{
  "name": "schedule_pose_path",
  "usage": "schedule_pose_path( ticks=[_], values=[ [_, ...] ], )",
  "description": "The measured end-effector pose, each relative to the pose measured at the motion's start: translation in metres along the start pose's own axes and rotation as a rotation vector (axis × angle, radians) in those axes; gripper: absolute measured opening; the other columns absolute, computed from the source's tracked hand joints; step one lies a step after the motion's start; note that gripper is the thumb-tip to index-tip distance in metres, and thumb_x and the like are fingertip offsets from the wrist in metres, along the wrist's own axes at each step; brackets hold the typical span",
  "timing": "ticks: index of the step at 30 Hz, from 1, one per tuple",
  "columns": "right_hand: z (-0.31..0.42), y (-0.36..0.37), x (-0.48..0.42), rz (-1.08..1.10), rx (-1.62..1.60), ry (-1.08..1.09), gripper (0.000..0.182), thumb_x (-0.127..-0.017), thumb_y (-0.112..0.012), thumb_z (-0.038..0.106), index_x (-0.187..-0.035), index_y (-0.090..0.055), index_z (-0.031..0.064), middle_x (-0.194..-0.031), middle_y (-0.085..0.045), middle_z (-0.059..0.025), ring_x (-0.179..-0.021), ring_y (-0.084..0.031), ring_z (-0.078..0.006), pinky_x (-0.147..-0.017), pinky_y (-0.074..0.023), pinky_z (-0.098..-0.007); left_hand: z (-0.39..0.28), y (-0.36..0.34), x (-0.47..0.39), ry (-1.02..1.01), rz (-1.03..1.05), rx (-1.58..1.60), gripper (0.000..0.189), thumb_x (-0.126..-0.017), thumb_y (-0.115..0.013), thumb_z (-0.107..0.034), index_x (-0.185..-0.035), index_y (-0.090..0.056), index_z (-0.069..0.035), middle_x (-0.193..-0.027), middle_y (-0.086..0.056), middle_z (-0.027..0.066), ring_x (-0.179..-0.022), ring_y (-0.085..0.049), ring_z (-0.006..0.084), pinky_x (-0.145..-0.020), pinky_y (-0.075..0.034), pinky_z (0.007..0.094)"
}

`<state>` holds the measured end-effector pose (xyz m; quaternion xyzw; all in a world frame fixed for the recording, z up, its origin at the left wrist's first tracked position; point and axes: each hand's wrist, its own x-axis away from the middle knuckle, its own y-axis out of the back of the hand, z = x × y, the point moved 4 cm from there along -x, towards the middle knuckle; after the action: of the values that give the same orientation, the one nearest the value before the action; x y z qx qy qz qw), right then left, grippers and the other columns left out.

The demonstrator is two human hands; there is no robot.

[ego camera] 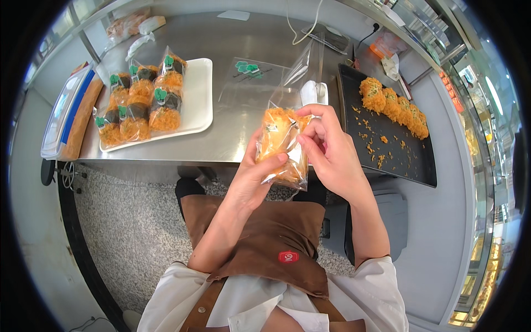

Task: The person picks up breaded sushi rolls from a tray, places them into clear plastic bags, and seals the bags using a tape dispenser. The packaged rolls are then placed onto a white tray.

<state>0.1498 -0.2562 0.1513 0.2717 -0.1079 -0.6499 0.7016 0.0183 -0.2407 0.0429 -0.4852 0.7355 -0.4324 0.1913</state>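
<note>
A floss-coated bread roll (276, 135) sits inside a clear plastic bag (296, 176), held just beyond the table's front edge. My left hand (257, 170) grips the bagged roll from the left, its thumb across the front. At the bag's upper right side, my right hand (332, 145) has its index finger and thumb at the plastic; whether it pinches the film I cannot tell. Behind the hands, clear bags with green print (249, 68) lie flat on the steel table (186, 33). A tall fold of clear film (305, 62) rises beside them.
Several bagged rolls fill a white tray (201, 91) at left, beside a blue-edged lidded container (68, 116). On the right, a black baking tray (390, 153) holds a row of floss-coated rolls (392, 106) and crumbs. A white cable (292, 29) hangs at the back. A grey bin (381, 224) stands below.
</note>
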Motion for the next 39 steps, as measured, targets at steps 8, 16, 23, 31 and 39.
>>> schedule_pose_path(
  ticks=[8, 16, 23, 31, 39],
  values=[
    [-0.008, -0.003, 0.001, -0.175, 0.437, 0.030, 0.041, -0.088, -0.069, 0.016, -0.121, -0.046, 0.0062, -0.073, -0.059, -0.0088, -0.063, -0.062, -0.0278, -0.061, -0.0475, -0.0396, 0.000, -0.007, 0.002, -0.005, 0.019, -0.009, 0.074, -0.084, -0.069, 0.002, -0.148, -0.033, -0.009, -0.133, -0.054, 0.0089, -0.122, -0.056, 0.0210, -0.099, -0.051, 0.0381],
    [-0.069, -0.010, 0.003, -0.356, -0.199, -0.081, 0.062, -0.083, -0.078, 0.021, -0.128, -0.041, 0.0006, -0.114, -0.053, -0.0130, -0.102, -0.055, -0.0189, -0.085, -0.0472, -0.0329, 0.003, -0.006, 0.001, 0.041, 0.025, 0.044, 0.075, -0.084, -0.070, 0.001, -0.148, -0.034, -0.012, -0.132, -0.055, 0.0085, -0.122, -0.056, 0.0208, -0.098, -0.051, 0.0384],
    [-0.052, -0.014, -0.001, -0.353, -0.178, 0.014, 0.073, -0.084, -0.078, 0.018, -0.141, -0.034, 0.0041, -0.134, -0.045, -0.0169, -0.122, -0.048, -0.0243, -0.102, -0.0421, -0.0380, 0.005, -0.008, 0.005, 0.027, 0.023, -0.010, 0.076, -0.084, -0.071, 0.001, -0.149, -0.033, -0.011, -0.134, -0.054, 0.0088, -0.123, -0.056, 0.0214, -0.099, -0.050, 0.0388],
    [-0.056, 0.016, -0.024, 0.118, -0.677, -0.132, 0.053, -0.087, -0.074, 0.014, -0.134, -0.051, 0.0031, -0.127, -0.059, -0.0116, -0.118, -0.055, -0.0202, -0.104, -0.0428, -0.0357, 0.010, -0.002, 0.002, 0.108, 0.119, 0.036, 0.079, -0.084, -0.071, 0.001, -0.151, -0.030, -0.010, -0.136, -0.053, 0.0086, -0.126, -0.054, 0.0214, -0.104, -0.047, 0.0391],
    [-0.036, 0.066, -0.055, 0.244, -0.381, 0.037, 0.025, -0.094, -0.061, 0.016, -0.112, -0.071, 0.0017, -0.115, -0.069, -0.0060, -0.104, -0.061, -0.0137, -0.095, -0.0461, -0.0297, 0.014, -0.003, 0.006, 0.166, 0.220, -0.006, 0.081, -0.081, -0.072, 0.003, -0.151, -0.031, -0.009, -0.138, -0.052, 0.0080, -0.127, -0.054, 0.0209, -0.105, -0.045, 0.0375]
  ],
)
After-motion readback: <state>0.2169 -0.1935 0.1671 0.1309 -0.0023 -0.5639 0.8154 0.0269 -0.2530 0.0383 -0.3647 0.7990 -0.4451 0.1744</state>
